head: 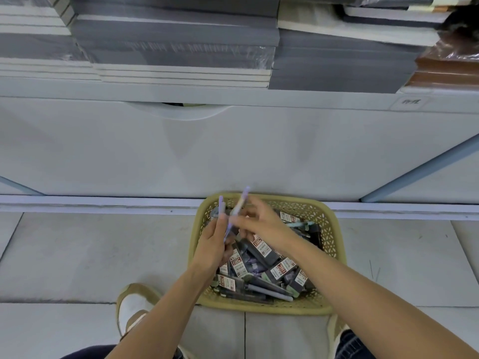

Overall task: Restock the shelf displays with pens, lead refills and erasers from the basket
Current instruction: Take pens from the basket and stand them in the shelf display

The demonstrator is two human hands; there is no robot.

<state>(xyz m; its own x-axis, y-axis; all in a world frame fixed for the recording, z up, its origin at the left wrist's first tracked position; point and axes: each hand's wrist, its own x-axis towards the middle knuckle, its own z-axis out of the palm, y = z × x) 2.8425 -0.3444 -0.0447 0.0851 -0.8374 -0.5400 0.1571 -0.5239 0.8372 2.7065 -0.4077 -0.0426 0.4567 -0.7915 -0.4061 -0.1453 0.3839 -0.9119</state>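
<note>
Forearms span the basket (259, 307); left hand (213, 246) fingers curl round a lilac pen (222, 205), right hand (261, 224) fingers pinch a second pen (243, 198), presumably bunching for shelving.

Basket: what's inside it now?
Dark lead-refill packs and lilac pens fill the basket. The left hand and right hand, both gripping lilac pens, cover its back-left corner; lower layers are hidden.

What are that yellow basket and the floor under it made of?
Basket: probably moulded plastic, matte tan; its even lattice cut-outs and smooth rim suggest so. Floor: seemingly ceramic tile, pale grey; straight joints and a faint sheen show.
</note>
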